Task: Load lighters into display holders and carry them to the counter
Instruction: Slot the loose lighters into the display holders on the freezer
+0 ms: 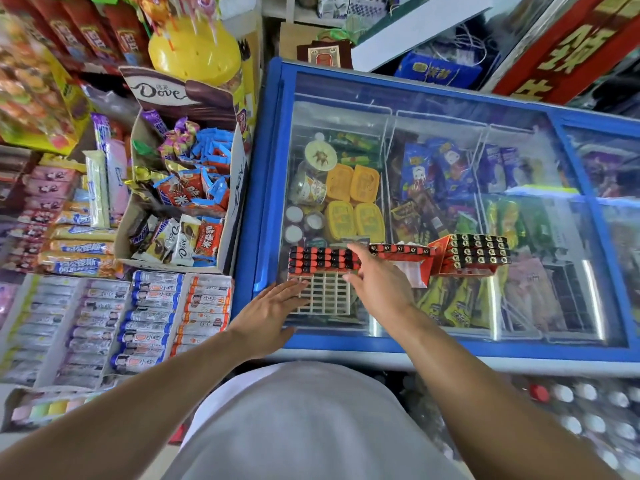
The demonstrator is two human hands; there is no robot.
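Two hands work at the near left corner of the freezer lid: left hand released, fingers flat on the white grid holder; right hand released, fingertips touching the lighters filling its far rows. Beyond, an opened lighter box and a full carton.

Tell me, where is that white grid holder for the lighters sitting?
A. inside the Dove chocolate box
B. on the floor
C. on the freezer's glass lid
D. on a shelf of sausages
C: the white grid holder, partly filled with red and black lighters, lies on the glass lid of the blue freezer.
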